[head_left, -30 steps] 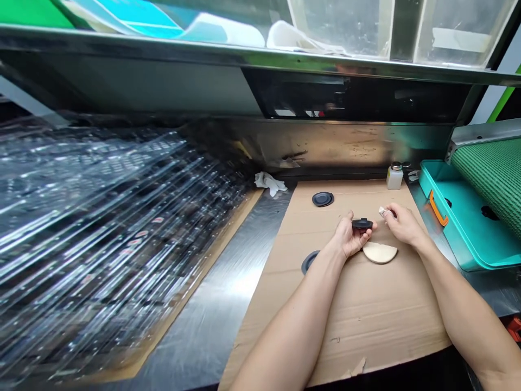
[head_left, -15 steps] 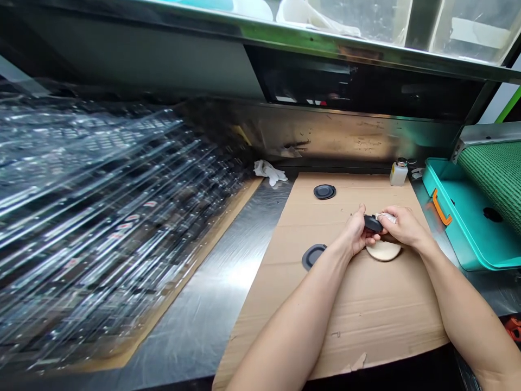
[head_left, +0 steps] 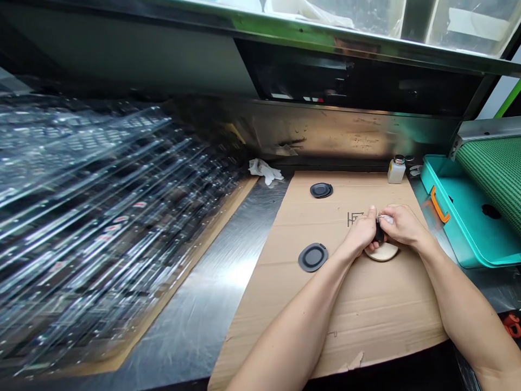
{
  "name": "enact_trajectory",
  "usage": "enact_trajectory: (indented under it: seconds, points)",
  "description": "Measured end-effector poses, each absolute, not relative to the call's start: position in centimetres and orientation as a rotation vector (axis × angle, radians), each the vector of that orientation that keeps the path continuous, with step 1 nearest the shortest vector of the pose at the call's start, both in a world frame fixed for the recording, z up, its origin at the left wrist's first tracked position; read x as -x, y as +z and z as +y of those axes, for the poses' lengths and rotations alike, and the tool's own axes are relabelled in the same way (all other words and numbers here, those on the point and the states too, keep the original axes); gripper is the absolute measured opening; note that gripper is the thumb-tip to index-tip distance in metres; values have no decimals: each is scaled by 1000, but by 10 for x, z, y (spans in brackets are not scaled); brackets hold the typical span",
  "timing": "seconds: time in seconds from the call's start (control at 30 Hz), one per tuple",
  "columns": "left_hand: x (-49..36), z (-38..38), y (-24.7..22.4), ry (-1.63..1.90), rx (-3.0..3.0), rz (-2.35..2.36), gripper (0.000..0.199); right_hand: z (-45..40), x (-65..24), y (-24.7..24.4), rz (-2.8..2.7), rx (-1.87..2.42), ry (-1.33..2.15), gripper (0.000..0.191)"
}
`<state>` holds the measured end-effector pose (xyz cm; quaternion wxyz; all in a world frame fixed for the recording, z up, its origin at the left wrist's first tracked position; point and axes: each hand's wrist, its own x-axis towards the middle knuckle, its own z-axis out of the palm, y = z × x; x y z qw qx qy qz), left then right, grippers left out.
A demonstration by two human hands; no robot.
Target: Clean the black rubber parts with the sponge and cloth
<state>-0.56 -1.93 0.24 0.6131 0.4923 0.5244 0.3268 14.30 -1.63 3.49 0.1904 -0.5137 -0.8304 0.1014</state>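
Observation:
My left hand (head_left: 362,231) is closed round a small black plastic part (head_left: 379,232), which is turned on edge and partly hidden by the fingers. Pinched in my right hand (head_left: 402,224) is a bit of white cloth (head_left: 386,219), pressed against that part. Just below both hands a cream-coloured round disc (head_left: 382,253) lies on the cardboard sheet (head_left: 366,320). Left of my left hand lies a dark round plastic piece (head_left: 313,257) with a small tab, and farther back is a similar black round piece (head_left: 321,190).
A white bottle with a metal top (head_left: 396,170) stands at the back. On the right are a teal bin (head_left: 468,239) with an orange handle and a green conveyor belt (head_left: 496,163). A crumpled white cloth (head_left: 265,171) lies behind; clear plastic trays (head_left: 114,233) fill the left.
My left hand has turned the black part onto its edge, and the hands are closer together. Printed marks on the cardboard and the whole near dark piece now show. The view has shifted slightly.

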Motion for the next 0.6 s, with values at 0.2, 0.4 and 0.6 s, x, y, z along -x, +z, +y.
enact_trajectory:
  seconds: [0.2,0.4,0.6]
  points:
    - [5,-21,2,702,-1244,1283,83,-22,-138,42,-2367,1665,230,16]
    - [6,-20,2,713,-1185,1188,79,-22,-141,43,-2351,1527,292,19]
    - [6,-20,3,690,-1210,1159,71,-19,-153,42,-2372,1553,421,17]
